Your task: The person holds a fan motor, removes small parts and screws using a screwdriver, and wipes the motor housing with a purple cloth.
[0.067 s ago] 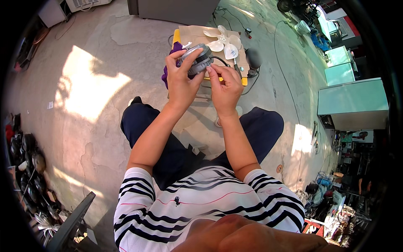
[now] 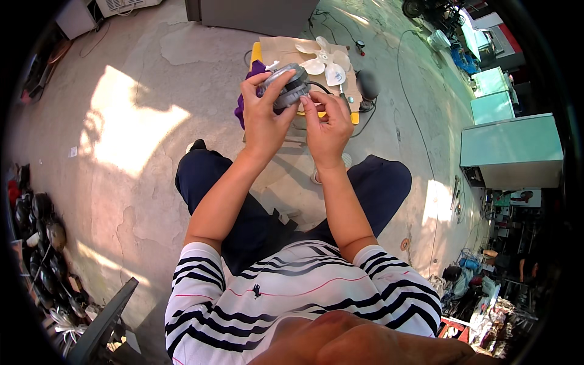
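Note:
A grey fan motor (image 2: 294, 94) with a black cable is held up above the near edge of a small table. My left hand (image 2: 260, 112) grips it from the left, fingers over the top and thumb underneath. At the motor's lower right edge, my right hand (image 2: 329, 125) has thumb and forefinger pinched together; whatever is between them is too small to make out. Behind the motor, a pale fan blade (image 2: 334, 74) lies on a cardboard sheet (image 2: 281, 46). A screwdriver (image 2: 344, 101) rests right of my right hand's fingers, and a purple cloth (image 2: 239, 113) hangs at the table's left.
The table's yellow edge (image 2: 255, 53) shows around the cardboard. A dark round part (image 2: 367, 85) with a cable stands just right of it. A large grey cabinet (image 2: 255, 15) is beyond. Dark clutter (image 2: 45, 231) lies far left; light green cabinets (image 2: 511, 143) stand right.

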A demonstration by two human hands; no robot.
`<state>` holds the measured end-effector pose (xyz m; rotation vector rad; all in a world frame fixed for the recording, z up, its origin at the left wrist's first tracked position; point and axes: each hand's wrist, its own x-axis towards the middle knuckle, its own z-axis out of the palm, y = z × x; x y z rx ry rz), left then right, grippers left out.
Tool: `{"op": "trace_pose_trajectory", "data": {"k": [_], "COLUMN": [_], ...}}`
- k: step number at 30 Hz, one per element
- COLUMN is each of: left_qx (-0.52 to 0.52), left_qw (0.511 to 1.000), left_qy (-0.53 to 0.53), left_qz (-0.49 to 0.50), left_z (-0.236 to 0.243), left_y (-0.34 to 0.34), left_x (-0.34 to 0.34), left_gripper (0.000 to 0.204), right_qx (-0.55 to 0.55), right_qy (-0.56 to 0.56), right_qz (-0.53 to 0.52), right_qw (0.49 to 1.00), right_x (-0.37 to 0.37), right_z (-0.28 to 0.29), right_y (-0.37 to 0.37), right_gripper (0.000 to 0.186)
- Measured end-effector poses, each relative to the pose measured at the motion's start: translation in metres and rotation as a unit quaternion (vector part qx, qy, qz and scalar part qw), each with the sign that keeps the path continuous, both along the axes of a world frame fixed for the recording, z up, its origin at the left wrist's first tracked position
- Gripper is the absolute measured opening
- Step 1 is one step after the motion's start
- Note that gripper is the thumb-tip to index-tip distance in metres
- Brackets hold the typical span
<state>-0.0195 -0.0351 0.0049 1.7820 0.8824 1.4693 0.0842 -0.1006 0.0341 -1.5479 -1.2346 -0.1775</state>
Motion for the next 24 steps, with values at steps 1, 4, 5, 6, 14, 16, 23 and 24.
{"op": "trace_pose_trajectory", "data": {"k": [1,4,5,6,14,16,23,24], "left_qx": [0.004,-0.004,-0.008,-0.011,-0.006,-0.015,-0.008,-0.007], "left_qw": [1.0,1.0,1.0,1.0,1.0,1.0,1.0,1.0], "left_qy": [0.004,-0.005,-0.006,-0.008,0.005,0.001,-0.007,-0.007], "left_qz": [0.002,-0.006,-0.007,-0.008,-0.011,-0.018,-0.011,-0.011], "left_z": [0.001,0.001,0.001,0.0,0.0,0.0,-0.002,-0.002], "left_y": [0.0,-0.001,-0.001,-0.001,-0.001,-0.002,0.0,-0.001], "left_x": [0.0,0.001,0.001,0.001,0.0,0.0,0.002,0.002], "left_gripper": [0.064,0.064,0.064,0.064,0.064,0.064,0.064,0.064], "right_qx": [-0.002,0.034,0.034,0.033,0.023,0.019,0.035,0.034], "right_qy": [0.027,-0.038,-0.042,-0.046,-0.036,0.019,-0.108,-0.109], "right_qz": [-0.004,0.004,0.004,0.004,-0.006,-0.015,-0.006,-0.007], "right_qw": [1.0,0.999,0.999,0.998,0.999,1.0,0.994,0.993], "right_x": [-0.002,0.006,0.006,0.006,0.006,-0.001,0.009,0.01], "right_z": [0.002,-0.008,-0.009,-0.009,-0.007,-0.003,-0.009,-0.01], "right_y": [0.0,0.002,0.002,0.002,0.002,0.001,0.001,0.001], "right_gripper": [0.014,0.014,0.014,0.014,0.012,0.013,0.015,0.015]}}
